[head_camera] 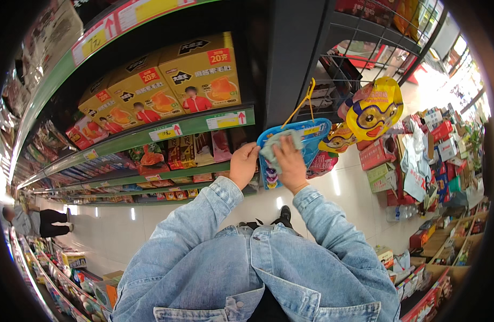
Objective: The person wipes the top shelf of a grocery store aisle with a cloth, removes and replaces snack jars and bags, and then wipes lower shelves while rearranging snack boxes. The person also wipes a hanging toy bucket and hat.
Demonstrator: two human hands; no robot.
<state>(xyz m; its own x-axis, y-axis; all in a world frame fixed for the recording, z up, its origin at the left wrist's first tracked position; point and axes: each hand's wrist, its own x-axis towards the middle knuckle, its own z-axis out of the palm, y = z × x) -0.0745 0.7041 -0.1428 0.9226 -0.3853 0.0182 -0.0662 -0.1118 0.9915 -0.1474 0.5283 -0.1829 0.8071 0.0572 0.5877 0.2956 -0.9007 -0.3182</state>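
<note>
A blue plastic hanging display card (316, 139) hangs by an orange tie (310, 98) at the end of the shelving. My left hand (243, 164) pinches its left edge between thumb and fingers. Pressed flat against its front is a crumpled pale green cloth (276, 149), held under the spread fingers of my right hand (291, 166). The hand and cloth cover much of the card. Small purple and yellow items (272, 177) show at its lower left. Just to the right hangs a yellow duck-face package (376, 112).
Yellow cartons (200, 76) fill the shelf at left, above a green price rail (190, 125). A dark post (293, 52) and wire rack (361, 52) stand ahead. Stacked goods (378, 153) sit on the tiled floor (339, 201) at right. A person (39, 221) is far left.
</note>
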